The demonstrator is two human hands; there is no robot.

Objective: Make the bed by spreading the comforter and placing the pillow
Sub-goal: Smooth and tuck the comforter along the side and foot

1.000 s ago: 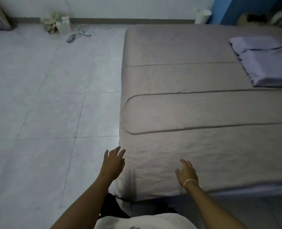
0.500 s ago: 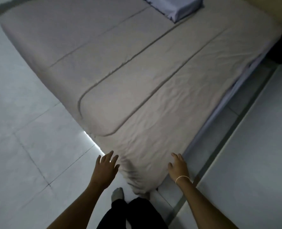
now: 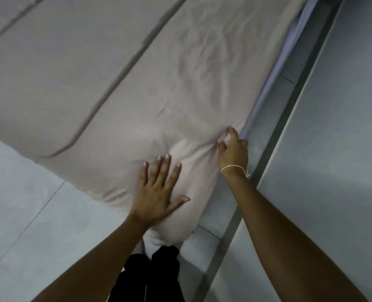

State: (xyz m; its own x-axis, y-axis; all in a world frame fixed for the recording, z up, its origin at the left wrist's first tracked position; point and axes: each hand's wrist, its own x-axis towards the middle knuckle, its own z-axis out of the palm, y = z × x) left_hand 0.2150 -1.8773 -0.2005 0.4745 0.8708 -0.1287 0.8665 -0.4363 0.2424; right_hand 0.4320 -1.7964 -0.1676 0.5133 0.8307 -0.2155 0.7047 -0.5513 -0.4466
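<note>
Pressing flat, L hand (image 3: 159, 188) fingers straight on soft creased beige comforter (image 3: 137, 83), R hand (image 3: 233, 151) apparently pinching its edge

Comforter (image 3: 137, 88) blurred, cut off at top edge.

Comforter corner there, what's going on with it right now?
A person is working the near corner of the beige comforter. The left hand lies flat with straight fingers, pressing the bunched corner down. The right hand pinches a fold of fabric at the edge nearest the bed's side. The corner is puffed and creased there, not yet smoothed. No pillow is in view.
</note>
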